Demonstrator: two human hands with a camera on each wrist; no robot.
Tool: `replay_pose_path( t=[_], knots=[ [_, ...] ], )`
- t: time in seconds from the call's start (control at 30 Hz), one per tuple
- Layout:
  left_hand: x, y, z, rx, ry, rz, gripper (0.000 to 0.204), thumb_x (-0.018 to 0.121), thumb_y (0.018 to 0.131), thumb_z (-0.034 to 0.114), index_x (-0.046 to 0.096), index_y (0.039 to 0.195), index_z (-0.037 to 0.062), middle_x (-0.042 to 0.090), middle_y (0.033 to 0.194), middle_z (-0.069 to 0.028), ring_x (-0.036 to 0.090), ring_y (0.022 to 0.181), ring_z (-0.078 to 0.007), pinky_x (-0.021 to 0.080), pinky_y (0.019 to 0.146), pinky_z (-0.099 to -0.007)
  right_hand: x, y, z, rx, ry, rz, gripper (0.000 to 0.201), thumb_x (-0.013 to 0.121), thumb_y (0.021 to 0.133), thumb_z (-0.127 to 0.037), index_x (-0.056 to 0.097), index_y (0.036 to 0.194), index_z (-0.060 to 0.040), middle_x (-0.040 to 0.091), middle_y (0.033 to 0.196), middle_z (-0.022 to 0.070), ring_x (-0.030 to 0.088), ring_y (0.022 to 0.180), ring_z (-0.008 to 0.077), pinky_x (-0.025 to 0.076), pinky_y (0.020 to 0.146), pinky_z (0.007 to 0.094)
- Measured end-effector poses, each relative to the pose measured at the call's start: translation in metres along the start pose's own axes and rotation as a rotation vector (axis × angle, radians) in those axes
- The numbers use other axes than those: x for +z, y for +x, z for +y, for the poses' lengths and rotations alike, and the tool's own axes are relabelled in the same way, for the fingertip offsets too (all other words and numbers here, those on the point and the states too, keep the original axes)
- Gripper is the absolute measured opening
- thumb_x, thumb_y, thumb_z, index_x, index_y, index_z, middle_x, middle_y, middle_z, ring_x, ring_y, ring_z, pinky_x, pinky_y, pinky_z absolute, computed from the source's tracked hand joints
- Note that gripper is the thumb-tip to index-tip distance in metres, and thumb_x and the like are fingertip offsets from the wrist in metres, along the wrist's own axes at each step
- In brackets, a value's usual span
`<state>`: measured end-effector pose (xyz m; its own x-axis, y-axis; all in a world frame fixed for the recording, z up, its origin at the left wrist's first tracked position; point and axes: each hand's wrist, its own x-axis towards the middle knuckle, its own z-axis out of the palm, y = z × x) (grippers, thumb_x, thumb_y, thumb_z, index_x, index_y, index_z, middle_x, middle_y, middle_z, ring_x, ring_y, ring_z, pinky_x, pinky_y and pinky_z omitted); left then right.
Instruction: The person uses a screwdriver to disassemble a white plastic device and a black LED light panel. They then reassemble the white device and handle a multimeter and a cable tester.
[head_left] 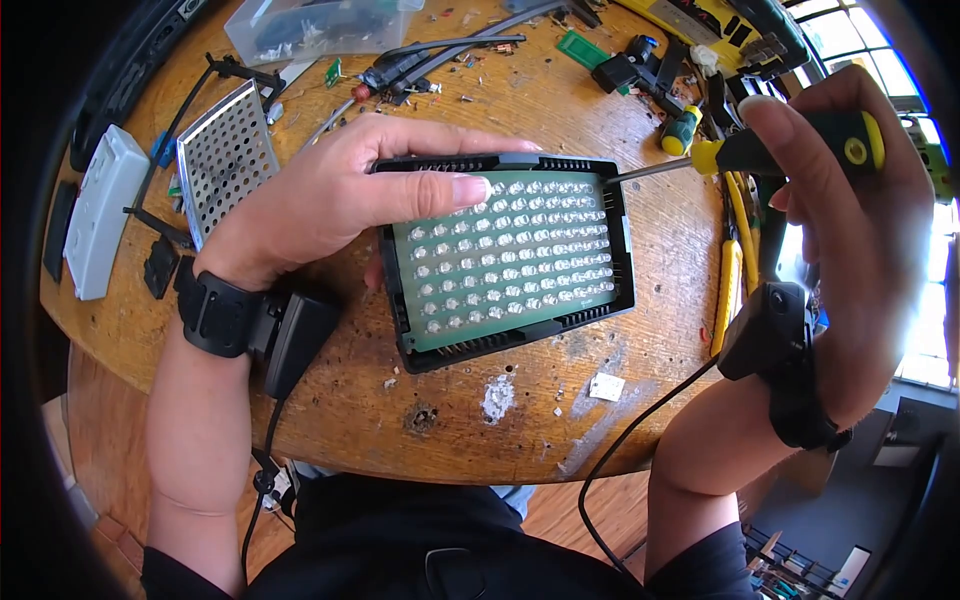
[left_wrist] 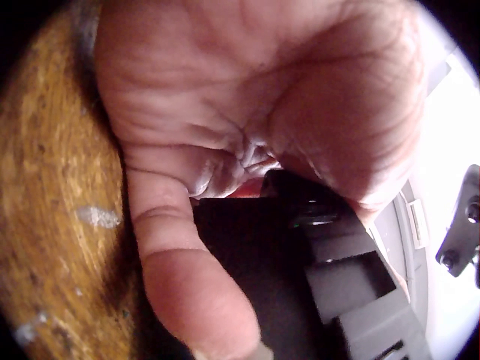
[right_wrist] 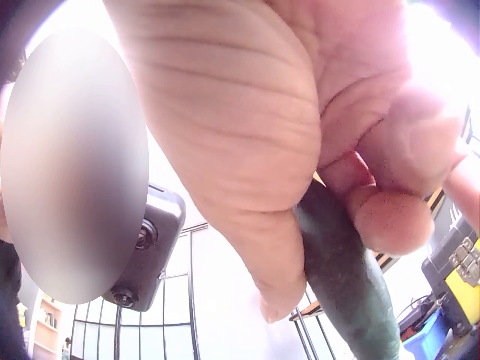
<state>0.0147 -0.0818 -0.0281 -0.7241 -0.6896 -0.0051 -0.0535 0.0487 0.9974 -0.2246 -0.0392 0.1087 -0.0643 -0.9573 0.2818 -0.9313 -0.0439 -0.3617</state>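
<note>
My left hand (head_left: 330, 190) grips the left end of a black LED light housing (head_left: 625, 255), its thumb across the face. Inside the housing sits a green circuit board (head_left: 425, 338) set with rows of clear LEDs. In the left wrist view, a finger (left_wrist: 195, 292) lies along the underside of the black housing (left_wrist: 360, 277). My right hand (head_left: 855, 200) holds a screwdriver with a dark green and yellow handle (head_left: 740, 153), whose shaft points left. The screwdriver's tip meets the housing's upper right corner. Thumb and fingers wrap the handle (right_wrist: 345, 277) in the right wrist view.
On the left of the wooden bench (head_left: 540, 420) lie a perforated metal plate (head_left: 228, 155) and a white casing (head_left: 108, 215). Behind are a clear plastic bin (head_left: 310, 35) and scattered debris. Pliers with yellow handles (head_left: 740, 210) and another screwdriver (head_left: 682, 130) lie at right.
</note>
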Motion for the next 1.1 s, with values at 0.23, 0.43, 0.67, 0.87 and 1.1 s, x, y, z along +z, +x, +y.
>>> replay_pose_path(
  t=[0.23, 0.43, 0.67, 0.87, 1.1],
  knots=[
    [-0.001, 0.000, 0.001, 0.001, -0.003, -0.046, 0.049, 0.060, 0.089, 0.027, 0.055, 0.132, 0.0035, 0.065, 0.117, -0.0100, 0.062, 0.103, -0.0150, 0.046, 0.092, -0.0265, -0.031, -0.016, 0.011, -0.024, 0.303, -0.006, 0.039, 0.073, 0.072, -0.008, 0.058, 0.105, 0.0046, 0.061, 0.095, 0.0106, 0.061, 0.087, 0.0171, 0.047, 0.080, 0.0264],
    [0.000, 0.000, 0.000, -0.006, -0.024, -0.039, 0.051, 0.059, 0.090, 0.031, 0.054, 0.132, 0.0026, 0.064, 0.118, -0.0106, 0.061, 0.104, -0.0153, 0.045, 0.093, -0.0259, -0.056, 0.021, 0.052, -1.466, 0.028, -0.244, 0.042, 0.073, 0.083, -0.028, 0.064, 0.111, 0.0017, 0.062, 0.082, 0.0168, 0.063, 0.073, 0.0212, 0.049, 0.058, 0.0222],
    [0.001, 0.000, 0.000, -0.011, -0.048, -0.021, 0.053, 0.056, 0.092, 0.033, 0.051, 0.134, 0.0020, 0.064, 0.118, -0.0113, 0.062, 0.104, -0.0156, 0.045, 0.094, -0.0261, -0.063, -0.028, 0.029, -0.151, 0.072, -0.376, 0.039, 0.071, 0.070, -0.013, 0.055, 0.103, 0.0020, 0.055, 0.097, 0.0114, 0.055, 0.089, 0.0204, 0.043, 0.082, 0.0307],
    [0.001, 0.001, 0.000, -0.017, -0.050, 0.009, 0.053, 0.054, 0.093, 0.035, 0.050, 0.134, 0.0014, 0.064, 0.118, -0.0108, 0.062, 0.105, -0.0157, 0.045, 0.094, -0.0261, -0.054, -0.029, 0.017, -0.087, -0.007, -0.334, 0.043, 0.072, 0.069, -0.025, 0.055, 0.098, 0.0010, 0.053, 0.094, 0.0107, 0.055, 0.088, 0.0205, 0.041, 0.082, 0.0310],
    [0.000, 0.001, -0.002, -0.005, -0.059, 0.001, 0.053, 0.054, 0.094, 0.034, 0.050, 0.134, 0.0015, 0.064, 0.118, -0.0106, 0.062, 0.105, -0.0158, 0.045, 0.094, -0.0262, -0.052, -0.028, 0.015, -0.006, -0.031, -0.329, 0.042, 0.071, 0.070, -0.027, 0.054, 0.097, 0.0010, 0.053, 0.095, 0.0106, 0.054, 0.090, 0.0204, 0.041, 0.084, 0.0310]
  ],
)
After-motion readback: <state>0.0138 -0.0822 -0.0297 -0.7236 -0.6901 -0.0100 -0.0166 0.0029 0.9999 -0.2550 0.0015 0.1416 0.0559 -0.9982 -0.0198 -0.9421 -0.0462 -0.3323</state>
